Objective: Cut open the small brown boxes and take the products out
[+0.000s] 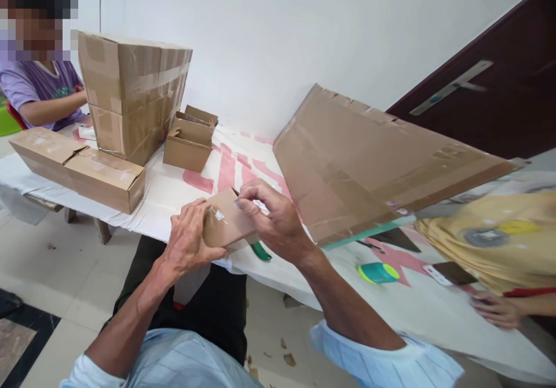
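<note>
My left hand grips the left side of a small brown cardboard box, with its thumb along the near edge. A small white label sits on the box's upper face. At the box's far right corner, my right hand has thumb and forefinger pinched together at the edge of a flap; a bit of white shows beside these fingers. A dark gap is visible along that edge. Partly hidden beneath the box lies a curved green object whose kind I cannot make out.
Tall taped cartons and long boxes stand left, near an open small box. A large cardboard sheet leans at the right. Beyond it are a teal-yellow tape roll, a phone and another person's hand. Someone sits far left.
</note>
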`<move>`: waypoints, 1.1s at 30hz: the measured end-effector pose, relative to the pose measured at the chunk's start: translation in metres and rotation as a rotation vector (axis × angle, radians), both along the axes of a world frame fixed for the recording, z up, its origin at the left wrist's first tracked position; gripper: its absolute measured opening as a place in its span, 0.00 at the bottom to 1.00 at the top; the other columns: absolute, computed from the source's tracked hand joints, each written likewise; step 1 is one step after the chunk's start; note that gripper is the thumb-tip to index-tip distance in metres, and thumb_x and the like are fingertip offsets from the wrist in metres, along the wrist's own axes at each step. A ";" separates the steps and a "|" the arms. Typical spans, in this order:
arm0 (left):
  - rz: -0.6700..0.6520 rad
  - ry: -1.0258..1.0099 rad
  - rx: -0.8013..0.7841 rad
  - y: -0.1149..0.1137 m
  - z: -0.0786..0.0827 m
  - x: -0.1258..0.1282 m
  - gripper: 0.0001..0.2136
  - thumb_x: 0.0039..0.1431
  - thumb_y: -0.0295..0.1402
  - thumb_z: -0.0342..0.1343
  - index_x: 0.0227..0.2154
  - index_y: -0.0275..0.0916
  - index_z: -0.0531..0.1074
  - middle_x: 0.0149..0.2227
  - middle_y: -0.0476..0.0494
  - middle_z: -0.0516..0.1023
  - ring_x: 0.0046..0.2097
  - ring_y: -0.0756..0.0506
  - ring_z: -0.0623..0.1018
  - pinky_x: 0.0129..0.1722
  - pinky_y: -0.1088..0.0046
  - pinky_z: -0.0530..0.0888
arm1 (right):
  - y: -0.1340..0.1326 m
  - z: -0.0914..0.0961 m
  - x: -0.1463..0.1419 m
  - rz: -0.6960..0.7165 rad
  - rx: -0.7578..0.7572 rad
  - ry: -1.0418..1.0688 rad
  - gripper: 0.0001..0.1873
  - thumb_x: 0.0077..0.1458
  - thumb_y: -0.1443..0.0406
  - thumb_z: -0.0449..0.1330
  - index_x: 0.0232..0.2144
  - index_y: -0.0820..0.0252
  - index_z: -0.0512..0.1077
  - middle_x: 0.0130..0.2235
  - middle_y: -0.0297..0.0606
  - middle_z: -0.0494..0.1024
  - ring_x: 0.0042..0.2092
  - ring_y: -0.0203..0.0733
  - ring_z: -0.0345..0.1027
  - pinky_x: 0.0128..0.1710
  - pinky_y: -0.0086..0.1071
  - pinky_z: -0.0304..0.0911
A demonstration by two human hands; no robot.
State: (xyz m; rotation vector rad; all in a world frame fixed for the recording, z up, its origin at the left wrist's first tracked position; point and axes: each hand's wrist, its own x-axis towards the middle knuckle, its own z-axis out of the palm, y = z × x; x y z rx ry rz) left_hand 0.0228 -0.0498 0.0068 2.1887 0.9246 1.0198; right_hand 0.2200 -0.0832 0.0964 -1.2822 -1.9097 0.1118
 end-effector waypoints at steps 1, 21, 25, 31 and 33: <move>-0.004 0.003 0.000 0.000 0.000 -0.001 0.47 0.42 0.35 0.79 0.65 0.45 0.63 0.71 0.29 0.68 0.72 0.25 0.67 0.63 0.41 0.69 | -0.003 0.001 0.004 -0.022 0.002 0.059 0.08 0.69 0.63 0.57 0.35 0.54 0.69 0.36 0.35 0.75 0.38 0.42 0.69 0.40 0.36 0.66; 0.029 -0.287 -0.340 0.085 -0.042 -0.091 0.50 0.33 0.47 0.83 0.60 0.50 0.64 0.68 0.37 0.72 0.73 0.24 0.66 0.69 0.37 0.71 | -0.071 -0.138 0.198 -0.747 -0.108 0.522 0.14 0.55 0.51 0.59 0.31 0.54 0.68 0.29 0.34 0.73 0.32 0.42 0.67 0.37 0.39 0.68; 0.043 -0.301 -0.337 0.089 -0.035 -0.090 0.49 0.23 0.43 0.86 0.53 0.58 0.68 0.60 0.55 0.79 0.70 0.29 0.71 0.73 0.35 0.66 | -0.076 -0.176 0.215 -0.817 -0.155 0.516 0.12 0.52 0.54 0.59 0.27 0.54 0.67 0.30 0.36 0.74 0.34 0.43 0.66 0.41 0.40 0.67; 0.070 -0.256 -0.345 0.090 -0.020 -0.088 0.47 0.22 0.43 0.87 0.52 0.68 0.73 0.56 0.67 0.81 0.71 0.28 0.70 0.73 0.28 0.61 | -0.076 -0.206 0.229 -0.899 -0.165 0.524 0.09 0.52 0.57 0.57 0.28 0.54 0.70 0.31 0.38 0.77 0.38 0.45 0.68 0.45 0.38 0.64; 0.076 -0.259 -0.347 0.088 -0.015 -0.085 0.47 0.22 0.42 0.87 0.52 0.73 0.74 0.55 0.71 0.81 0.72 0.26 0.68 0.74 0.26 0.58 | -0.078 -0.213 0.235 -0.920 -0.168 0.523 0.09 0.53 0.57 0.56 0.29 0.55 0.70 0.32 0.39 0.78 0.38 0.45 0.69 0.45 0.37 0.64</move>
